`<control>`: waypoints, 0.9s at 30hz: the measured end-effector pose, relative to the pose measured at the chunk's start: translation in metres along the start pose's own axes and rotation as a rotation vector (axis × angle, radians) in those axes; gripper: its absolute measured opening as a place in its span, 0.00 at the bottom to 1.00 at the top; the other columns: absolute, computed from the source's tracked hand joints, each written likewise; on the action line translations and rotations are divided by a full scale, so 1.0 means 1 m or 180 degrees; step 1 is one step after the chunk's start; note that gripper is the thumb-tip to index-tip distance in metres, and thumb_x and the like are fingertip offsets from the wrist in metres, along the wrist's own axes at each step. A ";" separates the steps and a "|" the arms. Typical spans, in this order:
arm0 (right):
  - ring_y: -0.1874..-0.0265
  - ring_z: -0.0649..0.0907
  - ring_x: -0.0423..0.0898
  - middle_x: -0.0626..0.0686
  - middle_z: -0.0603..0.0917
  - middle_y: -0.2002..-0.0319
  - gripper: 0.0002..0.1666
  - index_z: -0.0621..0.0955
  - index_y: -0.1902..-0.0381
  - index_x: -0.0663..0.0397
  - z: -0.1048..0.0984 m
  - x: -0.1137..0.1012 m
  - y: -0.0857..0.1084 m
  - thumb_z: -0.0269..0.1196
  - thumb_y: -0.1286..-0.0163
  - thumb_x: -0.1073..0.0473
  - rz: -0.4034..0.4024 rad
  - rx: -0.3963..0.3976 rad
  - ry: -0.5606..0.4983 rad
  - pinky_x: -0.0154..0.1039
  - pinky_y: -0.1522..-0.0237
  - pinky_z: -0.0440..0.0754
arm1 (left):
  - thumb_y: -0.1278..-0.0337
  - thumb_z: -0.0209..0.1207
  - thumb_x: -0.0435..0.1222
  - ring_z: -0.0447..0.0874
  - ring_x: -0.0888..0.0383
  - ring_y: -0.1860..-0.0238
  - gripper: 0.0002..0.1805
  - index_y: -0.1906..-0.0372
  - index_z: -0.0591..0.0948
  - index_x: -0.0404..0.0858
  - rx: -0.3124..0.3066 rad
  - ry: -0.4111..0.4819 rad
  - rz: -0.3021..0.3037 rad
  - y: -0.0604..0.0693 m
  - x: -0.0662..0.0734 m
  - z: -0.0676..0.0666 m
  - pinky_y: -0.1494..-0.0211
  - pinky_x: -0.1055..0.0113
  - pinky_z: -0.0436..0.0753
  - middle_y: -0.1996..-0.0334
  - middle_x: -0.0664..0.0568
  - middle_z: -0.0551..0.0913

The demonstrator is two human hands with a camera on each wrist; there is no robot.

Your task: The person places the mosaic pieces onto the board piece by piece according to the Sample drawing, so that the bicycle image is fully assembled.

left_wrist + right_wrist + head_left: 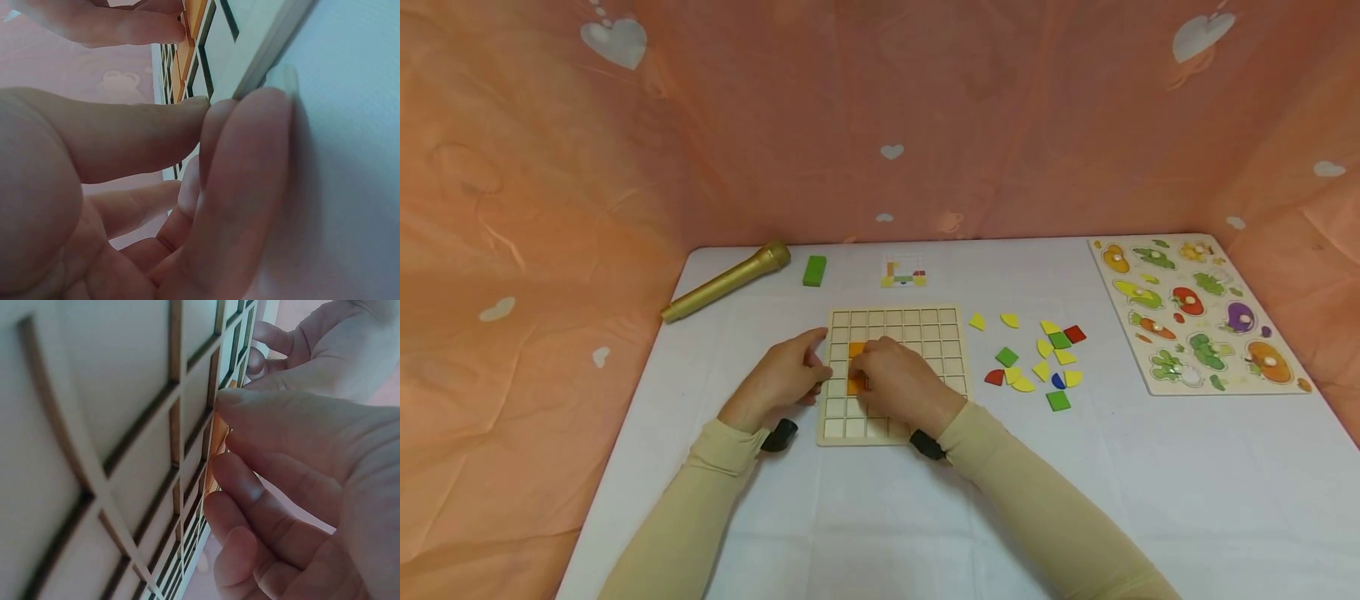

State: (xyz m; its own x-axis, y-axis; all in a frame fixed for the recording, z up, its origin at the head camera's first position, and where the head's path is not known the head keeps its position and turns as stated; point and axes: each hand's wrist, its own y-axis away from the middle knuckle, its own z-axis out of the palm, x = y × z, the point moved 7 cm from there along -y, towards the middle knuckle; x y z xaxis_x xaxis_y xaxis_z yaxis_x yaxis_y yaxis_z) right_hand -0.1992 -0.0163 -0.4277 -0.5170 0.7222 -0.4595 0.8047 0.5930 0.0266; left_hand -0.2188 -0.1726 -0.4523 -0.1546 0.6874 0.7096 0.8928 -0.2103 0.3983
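Observation:
A wooden grid board (931, 318) lies at the middle of the table. My left hand (780, 372) holds its left edge, the thumb on the rim and a finger against the side in the left wrist view. Orange tiles (856, 347) stand in a column in the board's left part. Over them is my right hand (904, 385), its thumb and fingertips pinching an orange tile (219, 434) at the grid's surface. That hand hides part of the orange column and several squares of the grid.
Loose yellow, green, red and blue pieces (1058, 401) lie right of the board. Behind it are a small pattern card (903, 271) and a green block (814, 271). A gold microphone-shaped stick (726, 283) lies back left, a vegetable puzzle board (1213, 350) at the right.

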 end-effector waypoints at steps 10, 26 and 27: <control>0.51 0.83 0.48 0.49 0.89 0.54 0.13 0.91 0.49 0.53 -0.020 0.034 0.010 0.72 0.31 0.60 0.0293 0.0125 -0.0352 0.45 0.45 0.85 | 0.25 0.64 0.32 0.83 0.55 0.72 0.42 0.13 0.60 0.41 0.0037 0.0070 -0.0073 -0.001 -0.003 0.001 0.66 0.65 0.87 0.59 0.44 0.81; 0.49 0.83 0.57 0.58 0.87 0.48 0.18 0.89 0.43 0.56 -0.077 0.146 0.057 0.70 0.26 0.54 0.1493 0.0630 -0.0471 0.55 0.39 0.84 | 0.24 0.64 0.33 0.82 0.56 0.72 0.41 0.14 0.60 0.41 0.0022 -0.0013 -0.0003 -0.001 -0.002 0.000 0.65 0.65 0.89 0.58 0.44 0.81; 0.49 0.83 0.57 0.59 0.87 0.48 0.19 0.88 0.43 0.57 -0.078 0.149 0.058 0.70 0.26 0.54 0.1518 0.0635 -0.0462 0.55 0.39 0.84 | 0.24 0.64 0.33 0.83 0.56 0.72 0.41 0.14 0.60 0.41 0.0024 -0.0020 -0.0014 -0.001 -0.002 0.000 0.65 0.65 0.88 0.58 0.44 0.81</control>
State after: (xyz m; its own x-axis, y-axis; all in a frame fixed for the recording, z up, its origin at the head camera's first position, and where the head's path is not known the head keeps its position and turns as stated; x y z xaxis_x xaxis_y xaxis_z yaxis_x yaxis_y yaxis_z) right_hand -0.2521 0.1536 -0.4250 -0.0462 0.8299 -0.5559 0.9875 0.1217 0.0997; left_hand -0.2194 -0.1738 -0.4545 -0.1561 0.6928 0.7041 0.8952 -0.2020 0.3972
